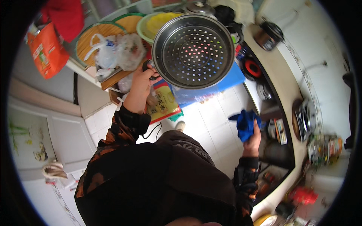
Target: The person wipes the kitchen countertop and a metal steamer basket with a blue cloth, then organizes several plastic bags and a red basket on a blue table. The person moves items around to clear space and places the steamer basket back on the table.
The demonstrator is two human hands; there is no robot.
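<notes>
A round metal steamer pot [195, 52] with a perforated bottom hangs in the air before me. My left hand [147, 75] grips its dark side handle, and light and colours show through the holes. Lower on the right, my right hand [251, 141] holds a bunched blue cloth [245, 124] above the tiled floor. The pot covers part of a pale green basin [144, 31] behind it, which has something yellow in it.
Filled plastic bags [130, 52] and round wooden boards [99, 31] crowd the left surface. A yellow-and-red printed bag [164, 104] and blue packaging [195, 94] are low in front. Along the right runs a counter [282, 65] bearing a dark cooker [268, 36], with pans on shelves beneath.
</notes>
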